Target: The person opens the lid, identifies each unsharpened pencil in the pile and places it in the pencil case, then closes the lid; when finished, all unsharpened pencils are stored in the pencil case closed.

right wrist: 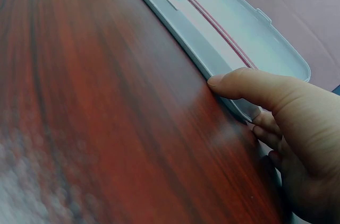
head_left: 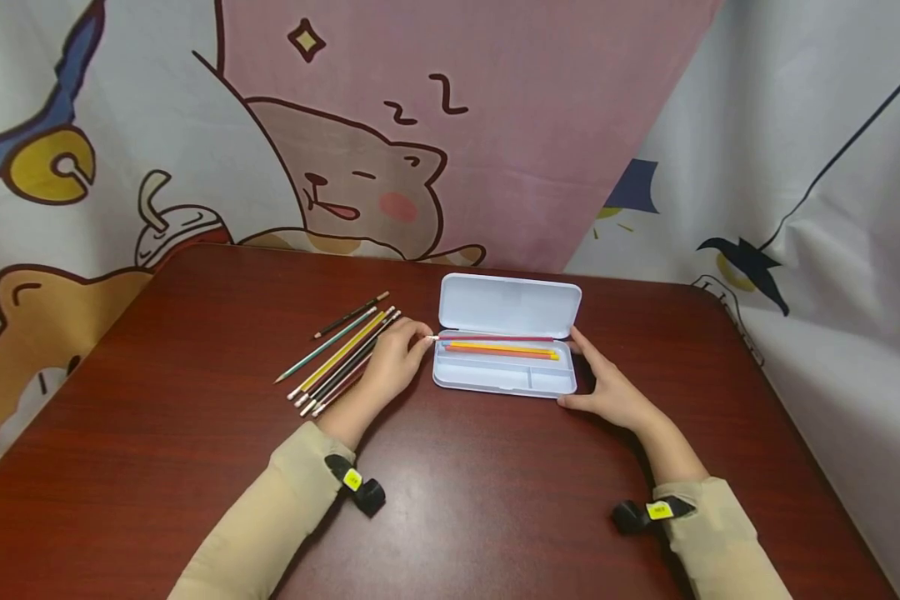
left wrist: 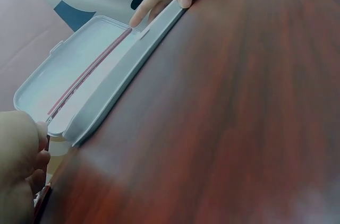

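L hand (head_left: 396, 358): fingers clamped on red pencil (head_left: 495, 338); you lower it flat.
R hand (head_left: 609, 390): fingers apart; brace case (head_left: 483, 377), 3 o'clock end.

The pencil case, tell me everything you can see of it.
The pencil case looks like pale plastic, with rounded corners. Its lid stands open behind, a tab on its edge. The base lies on the table, with a long rear compartment and two front ones, the left longer. Yellow and orange pencils lie inside; the left hand pinches a red pencil behind them, contact with the case unclear. The right hand holds its right end, thumb at the front corner.
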A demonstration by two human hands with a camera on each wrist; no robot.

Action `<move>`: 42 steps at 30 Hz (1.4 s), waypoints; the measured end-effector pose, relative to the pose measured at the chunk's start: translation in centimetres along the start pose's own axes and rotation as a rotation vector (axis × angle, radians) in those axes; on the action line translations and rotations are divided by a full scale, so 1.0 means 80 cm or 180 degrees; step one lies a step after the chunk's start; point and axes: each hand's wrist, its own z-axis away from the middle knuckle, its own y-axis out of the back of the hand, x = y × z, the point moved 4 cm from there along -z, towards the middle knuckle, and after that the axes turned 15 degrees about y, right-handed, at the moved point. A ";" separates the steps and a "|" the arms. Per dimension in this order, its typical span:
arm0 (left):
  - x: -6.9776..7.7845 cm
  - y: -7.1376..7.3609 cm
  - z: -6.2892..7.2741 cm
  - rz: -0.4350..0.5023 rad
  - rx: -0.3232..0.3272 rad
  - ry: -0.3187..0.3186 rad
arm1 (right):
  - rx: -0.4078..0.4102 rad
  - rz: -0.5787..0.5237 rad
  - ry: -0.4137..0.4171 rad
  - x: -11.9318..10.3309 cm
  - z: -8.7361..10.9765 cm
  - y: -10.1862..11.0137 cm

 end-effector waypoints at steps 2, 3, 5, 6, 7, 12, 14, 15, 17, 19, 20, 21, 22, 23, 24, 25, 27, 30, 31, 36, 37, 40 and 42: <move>0.001 -0.004 -0.003 -0.0005 -0.0003 0.0005 | -0.0002 0.0012 -0.0007 0.001 0.000 0.000; 0.002 -0.006 -0.005 -0.0009 -0.0007 0.0009 | 0.0000 0.0016 -0.0003 0.001 0.000 0.000; 0.002 -0.010 -0.007 -0.0017 -0.0026 0.0032 | 0.0008 0.0021 0.0023 0.001 -0.001 0.001; 0.002 -0.011 -0.009 -0.0022 -0.0036 0.0041 | 0.0014 0.0011 0.0041 0.000 -0.001 0.000; 0.002 -0.013 -0.010 -0.0033 -0.0052 0.0052 | 0.0006 -0.0007 0.0035 -0.007 -0.002 0.001; 0.004 -0.018 -0.013 -0.0151 -0.0111 0.0123 | -0.0007 -0.0008 0.0014 -0.005 -0.003 0.001; 0.005 -0.019 -0.014 -0.0193 -0.0126 0.0127 | -0.0018 0.0027 -0.0008 0.003 -0.002 0.000; 0.005 -0.020 -0.015 -0.0194 -0.0132 0.0121 | -0.0023 0.0035 -0.0020 0.003 -0.002 0.000; 0.006 -0.021 -0.017 -0.0191 -0.0141 0.0127 | -0.0030 0.0047 -0.0044 0.002 -0.002 0.001; 0.006 -0.021 -0.018 -0.0159 -0.0142 0.0141 | -0.0030 0.0052 -0.0051 0.001 -0.002 0.001; 0.006 -0.022 -0.019 -0.0140 -0.0144 0.0154 | -0.0027 0.0051 -0.0053 0.001 -0.002 0.001; 0.006 -0.022 -0.019 -0.0112 -0.0144 0.0168 | -0.0026 0.0048 -0.0050 0.000 -0.002 0.001; 0.006 -0.022 -0.020 -0.0104 -0.0136 0.0180 | -0.0025 0.0051 -0.0046 0.000 -0.002 0.001; 0.006 -0.022 -0.020 -0.0099 -0.0131 0.0197 | -0.0024 0.0047 -0.0040 0.000 -0.002 0.001; 0.007 -0.022 -0.020 -0.0093 -0.0126 0.0214 | -0.0022 0.0052 -0.0033 0.000 -0.002 0.001; 0.007 -0.021 -0.020 -0.0095 -0.0124 0.0237 | -0.0026 0.0048 -0.0033 0.000 -0.001 0.001; 0.007 -0.021 -0.020 -0.0110 -0.0113 0.0272 | -0.0025 0.0046 -0.0027 0.001 -0.001 0.002; 0.007 -0.021 -0.019 -0.0121 -0.0112 0.0301 | -0.0024 0.0056 -0.0029 0.001 -0.001 0.002; 0.007 -0.021 -0.018 -0.0132 -0.0113 0.0306 | -0.0025 0.0052 -0.0043 0.001 -0.001 0.002; 0.007 -0.021 -0.014 -0.0084 -0.0075 0.0281 | -0.0013 0.0054 -0.0072 0.001 0.001 0.001; 0.006 -0.021 -0.013 -0.0054 -0.0055 0.0257 | -0.0013 0.0056 -0.0061 0.001 0.001 0.001; 0.008 -0.018 -0.008 0.0057 -0.0004 0.0153 | -0.0011 0.0037 -0.0040 0.000 0.001 0.000; 0.009 -0.014 -0.002 0.0092 0.0024 0.0082 | -0.0009 0.0028 -0.0024 0.000 0.001 0.000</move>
